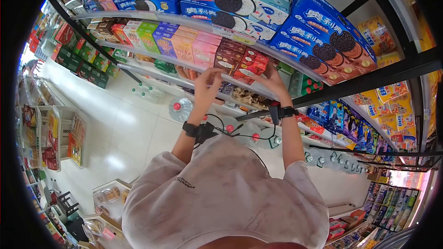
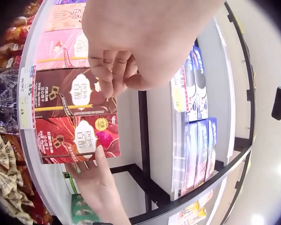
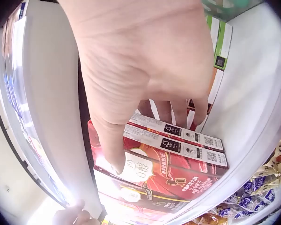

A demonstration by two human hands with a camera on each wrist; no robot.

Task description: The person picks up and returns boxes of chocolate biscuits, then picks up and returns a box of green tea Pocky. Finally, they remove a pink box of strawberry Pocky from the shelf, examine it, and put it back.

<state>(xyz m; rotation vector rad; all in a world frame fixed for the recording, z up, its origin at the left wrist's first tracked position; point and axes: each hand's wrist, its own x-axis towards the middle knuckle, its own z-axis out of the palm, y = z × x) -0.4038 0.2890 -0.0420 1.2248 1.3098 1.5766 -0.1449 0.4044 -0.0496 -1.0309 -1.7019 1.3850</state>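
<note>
On the shelf stands a red Pejoy biscuit box [image 2: 61, 136], beside a brown Pejoy box [image 2: 51, 91]. My right hand [image 1: 275, 86] grips the red box at its outer end. In the right wrist view the thumb [image 3: 110, 147] lies on the red front, while the other fingers reach behind the box and are partly hidden. Close to the brown box, my left hand [image 1: 205, 86] hovers with loosely curled fingers [image 2: 105, 75] and nothing held between them.
Pink, orange, purple and green biscuit boxes [image 1: 177, 44] continue the row leftward. Blue Oreo boxes [image 1: 221, 2] fill the shelf above, and a black shelf post [image 1: 360, 80] runs to the right. Large water bottles [image 1: 180, 108] stand on the floor below.
</note>
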